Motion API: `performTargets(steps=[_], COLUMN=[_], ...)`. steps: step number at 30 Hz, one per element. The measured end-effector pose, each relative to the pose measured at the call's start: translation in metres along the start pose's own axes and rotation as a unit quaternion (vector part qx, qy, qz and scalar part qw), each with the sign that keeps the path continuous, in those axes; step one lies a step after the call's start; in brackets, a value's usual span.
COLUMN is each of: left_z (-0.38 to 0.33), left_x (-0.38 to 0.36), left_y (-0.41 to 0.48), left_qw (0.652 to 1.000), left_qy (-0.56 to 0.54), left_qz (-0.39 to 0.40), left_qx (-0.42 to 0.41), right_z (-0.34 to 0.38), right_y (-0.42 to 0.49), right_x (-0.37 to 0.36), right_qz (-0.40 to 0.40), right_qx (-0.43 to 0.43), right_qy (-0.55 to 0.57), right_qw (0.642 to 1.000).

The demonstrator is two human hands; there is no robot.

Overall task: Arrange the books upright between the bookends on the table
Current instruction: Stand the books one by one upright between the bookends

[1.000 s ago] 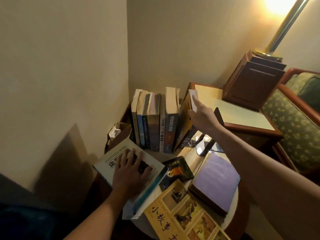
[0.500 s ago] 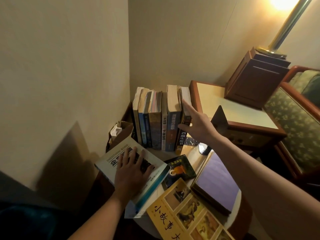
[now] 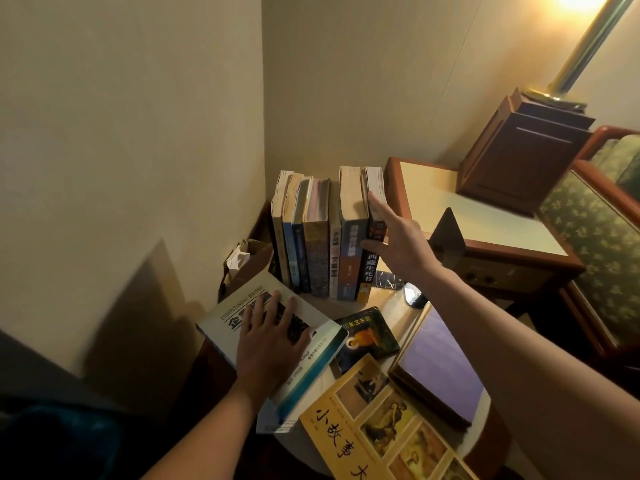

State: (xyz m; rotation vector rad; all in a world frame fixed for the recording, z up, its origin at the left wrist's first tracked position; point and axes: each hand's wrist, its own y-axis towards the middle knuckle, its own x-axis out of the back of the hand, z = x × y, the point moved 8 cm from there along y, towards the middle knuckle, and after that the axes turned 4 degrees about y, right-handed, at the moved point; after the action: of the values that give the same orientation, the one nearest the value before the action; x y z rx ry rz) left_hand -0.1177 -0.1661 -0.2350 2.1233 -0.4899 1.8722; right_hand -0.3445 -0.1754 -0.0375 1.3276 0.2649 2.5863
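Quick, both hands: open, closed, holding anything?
Left hand: open, flat on the white book, no grip.
Right hand: open, fingers against the black book, steadying it, not clasping.

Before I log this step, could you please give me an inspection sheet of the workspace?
Surface: round table, mostly covered.
Job's things: seven books upright in a row; bookend apart to their right; four books flat: white, dark, yellow, purple.
Clutter: paper bag by the wall.
Grip: left hand flat on the white book; right hand open against the row's end book.
Cables: nothing seen.
Surroundings: side table, lamp, armchair.
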Motion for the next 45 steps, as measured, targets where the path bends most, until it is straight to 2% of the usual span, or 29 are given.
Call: performTargets(steps=[4,10,12,15,18,20,22,25,27,29,31,34,37,42,45], left_z=[0.001,0.0,0.001,0.005,0.018,0.034,0.052,0.069,0.077,0.079,0.083,0.089,0.096,0.109,0.11], left_x=[0.001,0.003,0.003,0.004,0.008,0.006,0.004,0.004,-0.006,-0.016,-0.026,-0.026,-0.015,0.018,0.027], left_y=[0.0,0.001,0.001,-0.003,-0.016,-0.027,-0.038,-0.055,-0.058,-0.058,-0.056,-0.052,-0.049,-0.044,-0.028], left_qw=[1.0,1.0,1.0,0.999,0.994,0.988,0.978,0.958,0.937,0.896,0.855,0.823,0.778,0.738,0.734], left_qy=[-0.019,-0.008,-0.021,-0.038,-0.086,-0.106,-0.132,-0.182,-0.244,-0.354,-0.442,-0.505,-0.579,-0.603,-0.611], left_qz=[-0.024,0.006,0.012,-0.001,-0.033,-0.04,-0.033,-0.006,0.019,0.042,0.03,0.005,-0.036,-0.13,-0.09], left_qx=[0.0,0.006,0.008,0.015,0.062,0.105,0.156,0.22,0.248,0.265,0.27,0.261,0.241,0.275,0.283], right_z=[-0.002,-0.015,-0.023,-0.036,-0.038,-0.031,-0.017,-0.003,0.003,0.006,0.004,0.005,0.008,0.016,0.021], right_y=[-0.007,-0.026,-0.037,-0.062,-0.09,-0.102,-0.111,-0.12,-0.12,-0.12,-0.121,-0.122,-0.118,-0.116,-0.115], right_x=[0.0,-0.004,-0.012,-0.032,-0.063,-0.084,-0.107,-0.135,-0.144,-0.15,-0.156,-0.162,-0.166,-0.173,-0.176], right_qz=[-0.008,-0.046,-0.05,-0.043,-0.004,0.046,0.143,0.234,0.247,0.253,0.271,0.29,0.285,0.293,0.291], right_qx=[-0.011,-0.05,-0.094,-0.206,-0.287,-0.291,-0.266,-0.223,-0.197,-0.184,-0.181,-0.159,-0.141,-0.128,-0.125], right_qy=[0.0,0.044,0.079,0.151,0.192,0.19,0.148,0.07,0.034,0.013,-0.013,-0.073,-0.084,-0.074,-0.063], right_qw=[1.0,0.997,0.991,0.966,0.939,0.936,0.942,0.944,0.948,0.95,0.945,0.941,0.944,0.945,0.946])
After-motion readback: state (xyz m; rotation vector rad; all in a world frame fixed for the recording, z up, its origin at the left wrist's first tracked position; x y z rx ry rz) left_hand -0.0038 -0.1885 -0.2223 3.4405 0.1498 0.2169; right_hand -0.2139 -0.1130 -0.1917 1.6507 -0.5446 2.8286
